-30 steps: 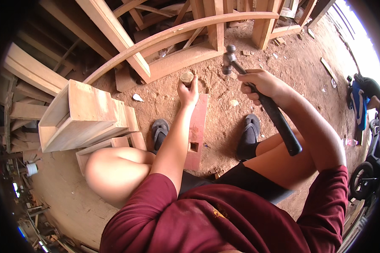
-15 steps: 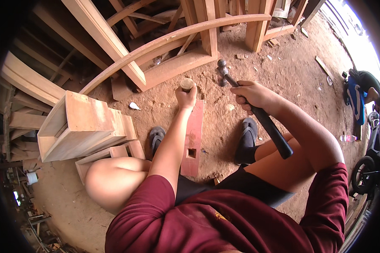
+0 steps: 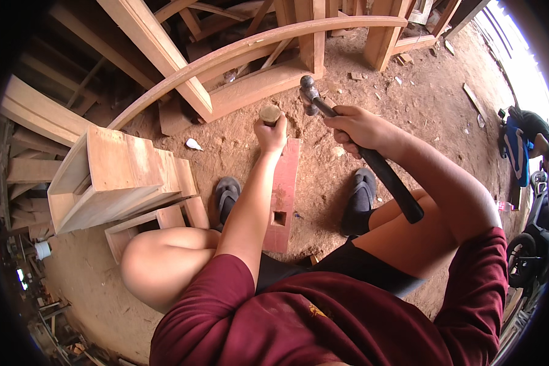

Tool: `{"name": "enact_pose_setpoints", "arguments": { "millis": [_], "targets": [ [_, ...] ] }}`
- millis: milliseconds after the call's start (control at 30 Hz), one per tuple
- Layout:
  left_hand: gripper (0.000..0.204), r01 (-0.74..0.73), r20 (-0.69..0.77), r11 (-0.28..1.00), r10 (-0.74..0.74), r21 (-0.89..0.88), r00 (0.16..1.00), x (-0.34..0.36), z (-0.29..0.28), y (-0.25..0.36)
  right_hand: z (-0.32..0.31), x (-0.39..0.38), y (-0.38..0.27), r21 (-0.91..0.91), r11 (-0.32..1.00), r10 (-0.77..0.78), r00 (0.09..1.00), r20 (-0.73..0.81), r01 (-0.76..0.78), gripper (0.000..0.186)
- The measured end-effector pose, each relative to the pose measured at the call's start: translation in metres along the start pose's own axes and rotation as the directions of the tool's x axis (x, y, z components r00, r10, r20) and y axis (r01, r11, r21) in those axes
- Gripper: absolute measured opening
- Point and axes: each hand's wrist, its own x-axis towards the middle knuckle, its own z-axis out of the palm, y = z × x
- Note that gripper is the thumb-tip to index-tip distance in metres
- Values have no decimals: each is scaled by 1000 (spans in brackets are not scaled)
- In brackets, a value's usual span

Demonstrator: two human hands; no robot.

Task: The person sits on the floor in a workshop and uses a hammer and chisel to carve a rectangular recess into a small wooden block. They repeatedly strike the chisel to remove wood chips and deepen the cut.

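Note:
My left hand [image 3: 271, 135] is closed round the upright wooden handle of a chisel [image 3: 269, 113], whose round butt faces up. The blade is hidden beneath the fist, at the far end of a reddish wooden board [image 3: 282, 189]. That board lies on the ground between my feet, with a square hole cut through its near part. In my right hand [image 3: 361, 131] is a ball-peen hammer [image 3: 387, 177], gripped partway along its black handle. Its metal head is raised to the right of the chisel's butt and slightly beyond it, apart from it.
Stacked wooden frames [image 3: 256, 91] and a long curved wooden rail [image 3: 226, 58] stand beyond my hands. A pale wooden box-like piece [image 3: 125, 161] is by my left knee. Wood scraps litter the dirt floor [image 3: 421, 116]. A wheeled vehicle [image 3: 524, 253] stands at the right.
The hammer head has moved left and a little away from me, nearer the chisel's butt. My left hand keeps its grip on the chisel. The view has shifted slightly.

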Motion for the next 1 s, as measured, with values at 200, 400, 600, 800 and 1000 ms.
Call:
{"name": "enact_pose_setpoints", "arguments": {
  "millis": [200,400,600,800,1000],
  "targets": [
    [16,-41,-10,999,41,1,999,-2,3,3,9,12,-6,-120,992,-33,999,-31,29,20],
    [14,-11,-26,1000,10,-26,1000,0,-1,-2,9,21,-9,-188,981,-50,999,15,52,20],
    [9,56,113,958,-25,-281,993,5,-14,-1,8,28,-10,-165,986,-37,999,-3,36,20],
    [19,-75,181,997,67,35,981,10,-25,11,1,31,-9,-97,995,-36,999,-26,34,27],
    [16,-61,211,994,79,-89,974,11,-17,10,-3,25,-7,-25,997,-68,997,-27,67,23]
  ]
}}
